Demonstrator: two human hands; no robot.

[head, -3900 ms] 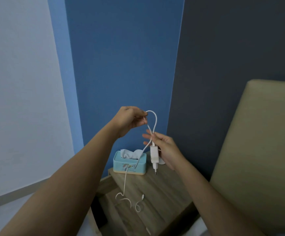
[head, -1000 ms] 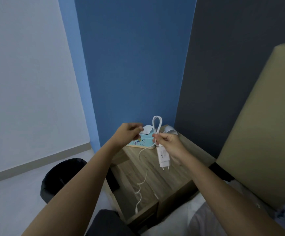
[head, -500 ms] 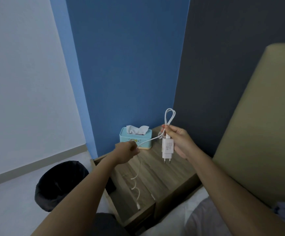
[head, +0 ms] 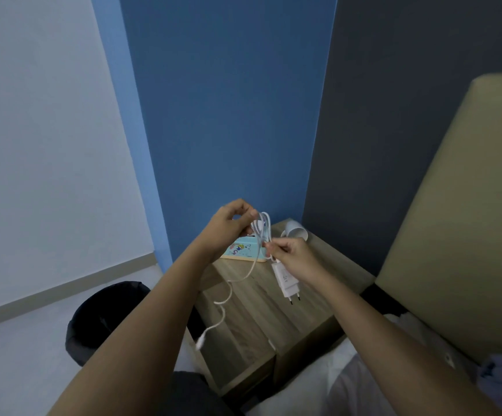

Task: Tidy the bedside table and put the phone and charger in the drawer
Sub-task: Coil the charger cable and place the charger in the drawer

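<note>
Above the wooden bedside table [head: 252, 319] my right hand [head: 293, 258] pinches the folded white cable, and the white charger plug [head: 287, 280] hangs below it, prongs down. My left hand [head: 228, 228] grips the top of the cable loops [head: 263, 228] just left of the right hand. The loose cable tail [head: 225, 298] drops in curls to its connector [head: 200, 343] near the table's front left corner. No phone is in view.
A light blue tissue box [head: 243, 250] stands at the back of the table, partly behind my hands. A white cup [head: 296, 232] lies at the back right corner. A black bin [head: 102, 316] sits on the floor to the left, a beige headboard [head: 459, 235] to the right.
My left hand has risen from the table level up to the right hand, bringing another fold of cable to the loops. The hanging tail is shorter. The view has tilted slightly.
</note>
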